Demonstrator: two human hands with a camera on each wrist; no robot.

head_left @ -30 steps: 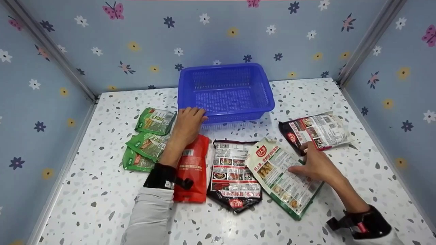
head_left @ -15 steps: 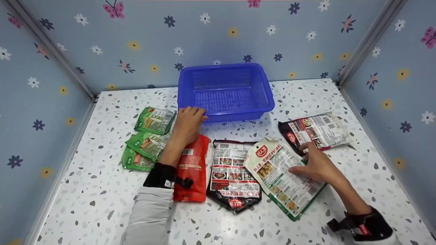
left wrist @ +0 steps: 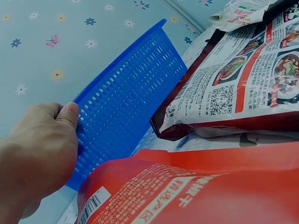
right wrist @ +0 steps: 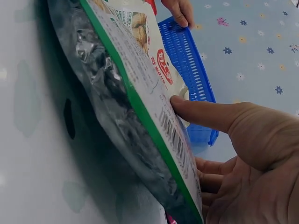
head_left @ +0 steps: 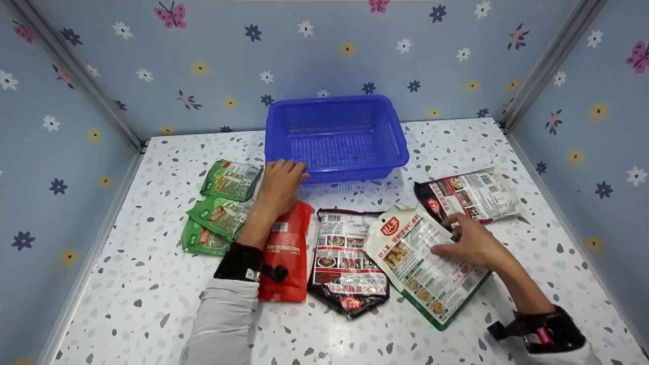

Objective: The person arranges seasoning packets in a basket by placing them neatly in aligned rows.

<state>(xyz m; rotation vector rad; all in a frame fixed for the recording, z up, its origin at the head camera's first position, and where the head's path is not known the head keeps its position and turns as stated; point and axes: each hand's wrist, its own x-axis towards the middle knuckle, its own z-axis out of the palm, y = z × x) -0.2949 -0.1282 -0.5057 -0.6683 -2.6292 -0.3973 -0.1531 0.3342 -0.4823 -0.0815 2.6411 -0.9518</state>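
Note:
My left hand grips the front left rim of a blue perforated plastic basket, which holds nothing. In the left wrist view the thumb lies against the basket's outer side. My right hand holds a green-and-white food pouch by its right edge. The right wrist view shows its thumb on the printed face and the other fingers at the far edge. That pouch is tilted, with its near green edge raised off the table. Its upper left corner overlaps a black-and-white pouch.
A red pouch lies below the left forearm. Several small green packets are grouped on the left. Another black-and-white pouch lies at the right, beyond the right hand. Flower-patterned walls enclose the speckled table at the back and sides.
The green-and-white pouch has turned slightly, its lower right edge shifting to the right along with my right hand. My left hand and the basket stay in place.

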